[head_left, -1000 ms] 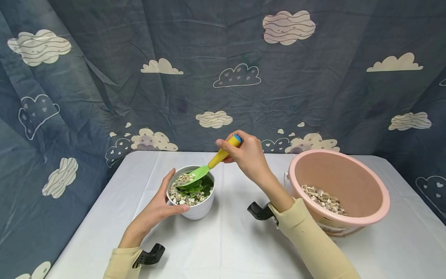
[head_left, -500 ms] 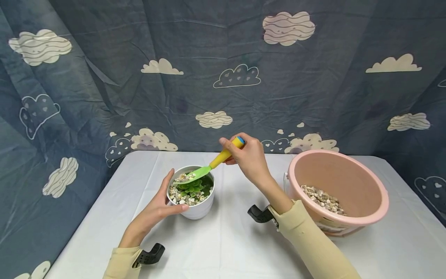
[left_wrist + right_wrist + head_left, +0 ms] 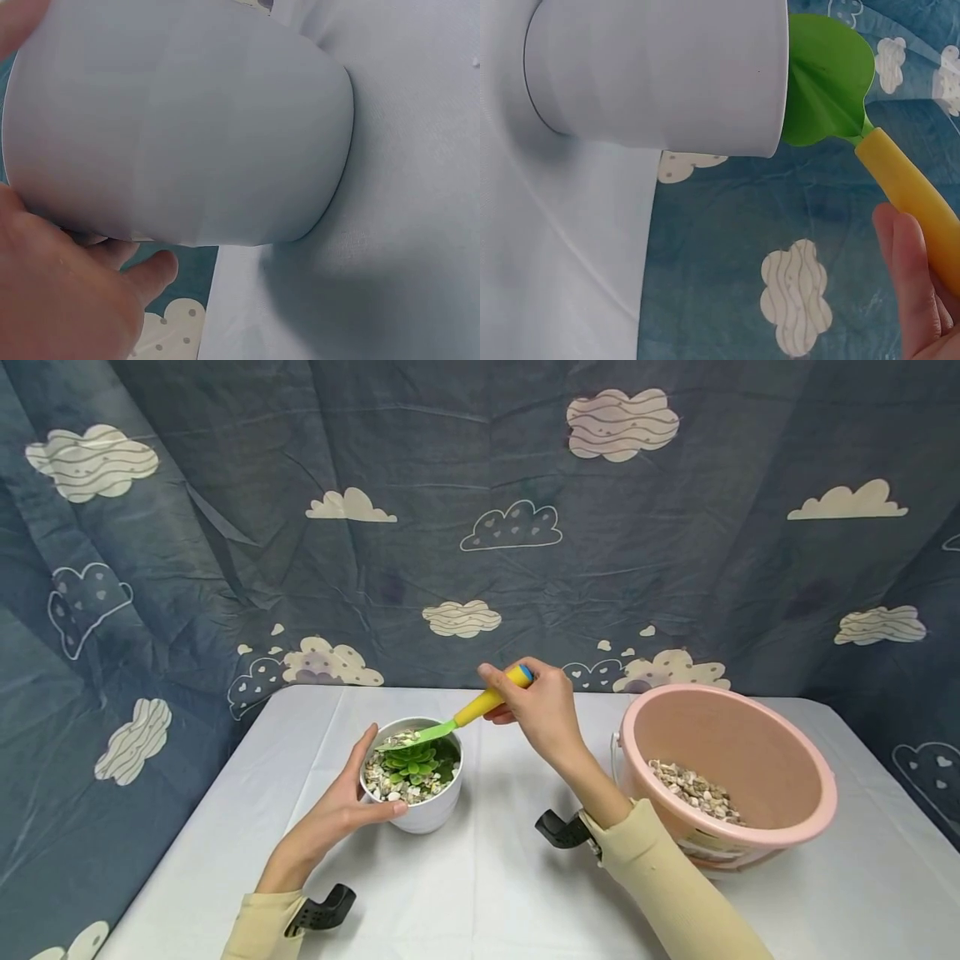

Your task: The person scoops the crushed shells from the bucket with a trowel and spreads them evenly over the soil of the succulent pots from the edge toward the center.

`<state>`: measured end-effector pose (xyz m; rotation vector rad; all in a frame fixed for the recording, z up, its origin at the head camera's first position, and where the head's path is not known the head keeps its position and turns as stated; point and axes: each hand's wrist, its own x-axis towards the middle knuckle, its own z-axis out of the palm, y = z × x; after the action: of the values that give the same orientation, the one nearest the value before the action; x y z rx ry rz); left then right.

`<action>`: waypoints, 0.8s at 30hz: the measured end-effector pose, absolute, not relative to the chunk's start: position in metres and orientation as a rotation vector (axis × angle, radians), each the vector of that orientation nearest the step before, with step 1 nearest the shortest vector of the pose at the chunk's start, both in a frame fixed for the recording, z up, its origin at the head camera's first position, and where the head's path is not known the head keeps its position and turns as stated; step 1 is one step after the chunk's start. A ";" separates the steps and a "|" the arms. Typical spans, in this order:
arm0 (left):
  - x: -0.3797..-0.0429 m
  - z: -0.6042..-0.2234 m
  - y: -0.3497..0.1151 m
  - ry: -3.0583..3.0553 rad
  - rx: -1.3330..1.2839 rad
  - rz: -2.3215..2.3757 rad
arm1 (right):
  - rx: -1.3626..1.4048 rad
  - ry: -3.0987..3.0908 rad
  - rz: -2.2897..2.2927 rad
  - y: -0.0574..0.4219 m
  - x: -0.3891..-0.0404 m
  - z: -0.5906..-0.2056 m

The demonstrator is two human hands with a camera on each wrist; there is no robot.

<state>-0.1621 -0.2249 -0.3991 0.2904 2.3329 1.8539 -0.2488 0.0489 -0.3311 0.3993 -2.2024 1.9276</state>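
The person's left hand [image 3: 337, 806] holds a round, smooth white pot [image 3: 427, 817] on its left side. The thumb and fingers are spread wide, about as wide as the pot. The thumb lies along the near part of the rim, and a finger reaches up the far left side. The left wrist view shows more fingers by the side of the pot, but some are hidden, so I cannot tell how they all touch it.

The right hand [image 3: 546, 710] grips a little toy-like shovel with a fat yellow handle, a blue end and a green scoop [image 3: 476, 707]. This grip is small and closed around the handle. The thumb is on one side, the fingers are on the other, and the blue end pokes out by the hand. The shovel slants down to the left, with its scoop over the far part of the pot. Small pale stones show by the scoop's far edge. I cannot tell if they lie on it.

The pot stands on a white cloth-covered table [image 3: 465, 893], left of the middle. In it are a leafy green plant [image 3: 411, 767] and small white and tan stones [image 3: 390, 792]. Well to the right stands a big round pink bucket [image 3: 757, 760], with more small tan stones [image 3: 697, 789] at the bottom.
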 end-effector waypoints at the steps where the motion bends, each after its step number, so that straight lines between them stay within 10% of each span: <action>1: -0.162 -0.399 -0.225 2.326 0.299 1.861 | 0.386 -2.209 1.925 0.049 -0.249 -0.332; 24: -0.165 -0.400 -0.223 2.297 0.237 1.874 | 0.234 -2.145 2.165 0.058 -0.248 -0.348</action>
<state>-0.1646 -0.2233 -0.3997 0.2365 2.2975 1.8740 -0.2476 0.0584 -0.3478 0.2340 -2.1448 2.1652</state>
